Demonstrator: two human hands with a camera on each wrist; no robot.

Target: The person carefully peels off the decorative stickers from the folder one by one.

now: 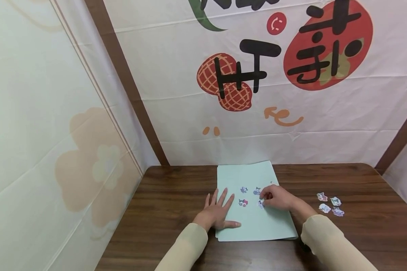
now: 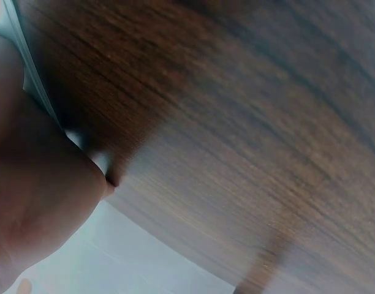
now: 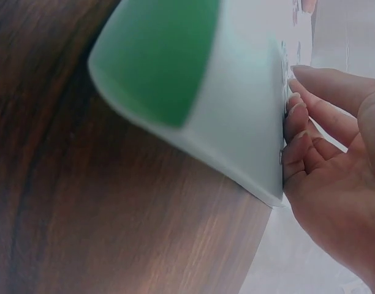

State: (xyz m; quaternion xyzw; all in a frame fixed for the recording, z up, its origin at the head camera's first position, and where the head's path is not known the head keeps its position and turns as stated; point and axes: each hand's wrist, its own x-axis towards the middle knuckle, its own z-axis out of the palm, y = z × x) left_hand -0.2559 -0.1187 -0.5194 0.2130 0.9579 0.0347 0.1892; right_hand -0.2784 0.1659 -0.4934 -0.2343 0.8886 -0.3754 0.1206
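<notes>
Mint-green, a sheet (image 1: 257,227) carries four stickers; the lower-right sticker (image 1: 260,205) sits by the right hand (image 1: 279,198), whose grip is bent over it, whether pinching I cannot tell. Placing seems in hand; the next move probably calls for pressing flat. The left hand (image 1: 218,216) steadies the sheet, fingers spread. No container shows; four loose stickers (image 1: 336,201) lie rightward on the tabletop (image 1: 376,237).

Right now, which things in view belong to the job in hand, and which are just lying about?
In the job:
left hand, spread on the paper
right hand
pale green paper
stickers on it

Lying about:
four loose stickers on the table, perhaps spares
printed cloth behind
</notes>
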